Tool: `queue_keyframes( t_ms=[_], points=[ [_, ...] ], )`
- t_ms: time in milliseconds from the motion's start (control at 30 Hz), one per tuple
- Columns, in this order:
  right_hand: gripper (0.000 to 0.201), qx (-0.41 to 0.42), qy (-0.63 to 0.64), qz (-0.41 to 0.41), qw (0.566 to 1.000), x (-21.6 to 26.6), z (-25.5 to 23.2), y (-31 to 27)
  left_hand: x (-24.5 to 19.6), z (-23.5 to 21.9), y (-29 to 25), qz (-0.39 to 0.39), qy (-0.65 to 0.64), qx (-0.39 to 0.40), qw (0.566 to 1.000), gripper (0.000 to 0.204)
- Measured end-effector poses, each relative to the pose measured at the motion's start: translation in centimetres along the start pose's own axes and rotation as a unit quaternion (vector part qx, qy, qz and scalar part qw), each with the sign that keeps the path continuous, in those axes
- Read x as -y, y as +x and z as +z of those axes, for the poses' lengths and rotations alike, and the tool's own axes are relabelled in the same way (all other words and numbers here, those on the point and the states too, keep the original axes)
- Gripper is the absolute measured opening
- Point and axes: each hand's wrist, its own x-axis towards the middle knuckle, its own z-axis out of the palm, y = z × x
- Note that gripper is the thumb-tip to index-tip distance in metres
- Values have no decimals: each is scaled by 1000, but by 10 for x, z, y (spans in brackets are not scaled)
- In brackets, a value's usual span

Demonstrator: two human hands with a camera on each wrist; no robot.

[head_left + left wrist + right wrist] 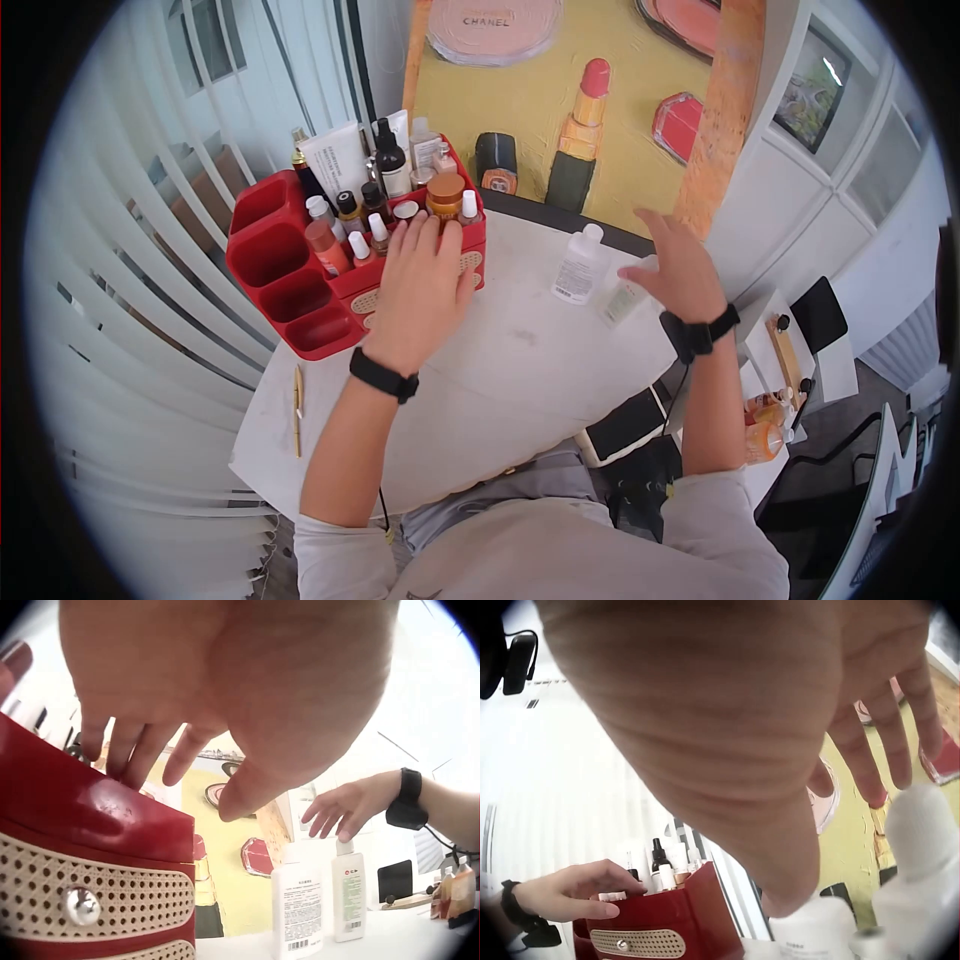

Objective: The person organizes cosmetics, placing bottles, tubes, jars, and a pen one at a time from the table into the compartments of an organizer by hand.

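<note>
My left hand (418,295) reaches over the front edge of a red cosmetics organizer (268,275), its fingers extended and overlapping the small bottles in the front row. Near those fingertips are an amber jar (445,197) and a white-capped nail polish bottle (469,207). My right hand (685,270) is spread above the table at the right, with nothing gripped. Right by its thumb stands a bottle with a pale green label (349,896). Beside that stands a white bottle (580,268) with a printed label and a white cap.
A gold pen (297,410) lies on the white table (500,380) at the left. Behind the table is a makeup painting (640,60); vertical blinds (130,350) hang close on the left. Several orange bottles (765,440) stand at the right.
</note>
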Motion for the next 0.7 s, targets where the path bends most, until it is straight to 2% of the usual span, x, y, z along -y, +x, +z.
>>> queue_keyframes(
  t_ms=[33,67,100,167,200,267,300,367,400,433,467,500,567,600,633,700],
  points=[
    [68,15,29,25,999,0,2,-4,-4,-4,-6,14,-17,-43,999,48],
    [72,-1,37,12,999,-4,14,-5,-8,-7,-12,21,-42,-73,996,42],
    [72,0,44,5,999,-5,23,-1,-12,-8,-21,15,-34,-72,997,42],
    [71,-36,-41,-69,996,1,38,7,-19,-11,-39,41,-116,-55,991,35],
    [71,-38,-34,-73,996,4,47,11,-22,-10,-50,38,-108,-54,992,35],
    [63,0,-183,-137,973,12,62,25,-23,-3,-71,32,-197,2,980,28],
    [63,-3,-178,-143,974,17,65,32,-20,3,-85,29,-190,1,981,28],
    [54,160,-116,-60,978,25,68,47,-12,19,-107,-26,-280,-8,959,17],
    [50,146,-81,-99,981,21,71,51,-5,22,-113,-28,-278,-12,960,17],
    [50,146,-84,-104,980,24,71,54,2,22,-119,-86,-323,11,942,13],
    [49,164,-21,-136,977,27,70,56,7,21,-125,-143,-369,33,918,10],
    [49,182,43,-167,968,31,69,57,10,21,-128,-148,-372,29,916,10],
    [49,208,67,-197,956,51,64,51,19,14,-127,-214,-426,-1,879,9],
    [50,229,96,-222,943,64,60,52,25,15,-130,-214,-425,-6,880,9],
    [50,228,94,-226,943,78,47,55,32,18,-135,-228,-430,-8,873,10],
    [51,261,297,-128,909,104,19,57,36,23,-141,-249,-440,-9,863,11]
  ],
)
